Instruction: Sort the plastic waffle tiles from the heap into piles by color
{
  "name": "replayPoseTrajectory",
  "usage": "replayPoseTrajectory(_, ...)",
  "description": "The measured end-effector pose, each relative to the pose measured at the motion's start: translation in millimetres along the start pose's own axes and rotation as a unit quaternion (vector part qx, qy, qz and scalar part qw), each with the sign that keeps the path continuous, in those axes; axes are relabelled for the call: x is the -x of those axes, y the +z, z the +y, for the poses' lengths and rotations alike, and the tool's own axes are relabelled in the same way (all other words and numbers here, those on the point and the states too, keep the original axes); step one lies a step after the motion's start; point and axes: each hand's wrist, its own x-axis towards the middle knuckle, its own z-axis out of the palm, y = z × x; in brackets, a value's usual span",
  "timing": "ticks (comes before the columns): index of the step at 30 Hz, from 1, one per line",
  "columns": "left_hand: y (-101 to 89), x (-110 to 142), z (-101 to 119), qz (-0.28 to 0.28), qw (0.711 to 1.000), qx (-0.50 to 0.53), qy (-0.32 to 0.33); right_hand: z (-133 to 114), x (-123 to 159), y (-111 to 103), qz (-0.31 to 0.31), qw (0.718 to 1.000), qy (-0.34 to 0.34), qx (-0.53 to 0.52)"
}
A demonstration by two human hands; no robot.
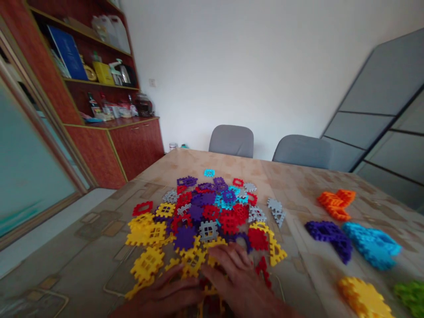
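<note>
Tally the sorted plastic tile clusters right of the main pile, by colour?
Orange tile cluster: 1
Purple tile cluster: 1
Blue tile cluster: 1
Yellow tile cluster: 1
Green tile cluster, cut off by frame edge: 1
Total: 5

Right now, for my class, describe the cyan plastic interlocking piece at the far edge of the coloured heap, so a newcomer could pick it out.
Find the table with the beige patterned cover. On it lies a heap of multicoloured interlocking plastic pieces. At the heap's far edge, a bright cyan piece lies alone, touching no neighbour.
</note>
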Motion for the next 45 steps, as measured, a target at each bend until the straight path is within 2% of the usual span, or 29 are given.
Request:
replayPoseTrajectory(3, -12.6, -18, 8, -0.005, 1.0, -0.022, 0.017, 4, 0, 14, 0.008, 1.0, 0.027, 0.003)
replayPoseTrajectory(6, -25.0, -33, 13, 0.01, 0.999, -0.039, 0.031, 8, -10, 15, 0.038, 0.998, 0.052, -0.006)
replayPoseTrajectory(10, -24.4, -37, 12, 0.04, 0.996, -0.038, 0.064, 10, -23, 13, 0.054, 0.997, 0.047, -0.014)
replayPoseTrajectory(13, -22.1, -36, 7, 0.038, 0.998, 0.005, 0.053, 17, -31, 10, 0.07, 0.996, 0.033, -0.036)
replayPoseTrajectory(15, -23.7, -35, 2, 0.041, 0.998, 0.041, 0.035, 26, -36, 5, 0.107, 0.992, 0.029, -0.068)
replayPoseTrajectory(17, -26.6, -36, -5, 0.075, 0.995, 0.052, 0.029, 39, -38, -4, 0.156, 0.982, 0.053, -0.089)
replayPoseTrajectory(19, -28.9, -37, -17, 0.113, 0.993, 0.034, -0.004, 55, -39, -15, 0.172, 0.977, 0.101, -0.067)
replayPoseTrajectory(22, -28.6, -39, -44, 0.162, 0.981, 0.003, -0.108, 77, -37, -29, 0.129, 0.979, 0.156, -0.011)
replayPoseTrajectory(24, -26.3, -38, -65, 0.175, 0.97, -0.003, -0.166, 86, -37, -31, 0.107, 0.979, 0.172, 0.002)
replayPoseTrajectory(27, -21.6, -35, -90, 0.178, 0.963, -0.009, -0.2, 90, -40, -29, 0.084, 0.977, 0.193, 0.019)
replayPoseTrajectory(29, -18.7, -31, -99, 0.172, 0.964, -0.014, -0.204, 88, -43, -29, 0.075, 0.975, 0.209, 0.03)
replayPoseTrajectory(32, -17.0, -27, -100, 0.166, 0.964, -0.02, -0.205, 79, -45, -37, 0.072, 0.97, 0.227, 0.043)
replayPoseTrajectory(36, -19.9, -29, -92, 0.168, 0.966, -0.023, -0.197, 57, -32, -59, 0.074, 0.966, 0.243, 0.054)
replayPoseTrajectory(38, -21.0, -32, -83, 0.168, 0.968, -0.02, -0.186, 42, -18, -62, 0.052, 0.966, 0.248, 0.055)
replayPoseTrajectory(42, -19.9, -42, -57, 0.144, 0.98, 0.01, -0.139, 12, 18, -41, -0.013, 0.963, 0.264, 0.06)
replayPoseTrajectory(45, -19.9, -54, -37, 0.112, 0.989, 0.038, -0.091, 0, 39, -21, -0.053, 0.97, 0.231, 0.062)
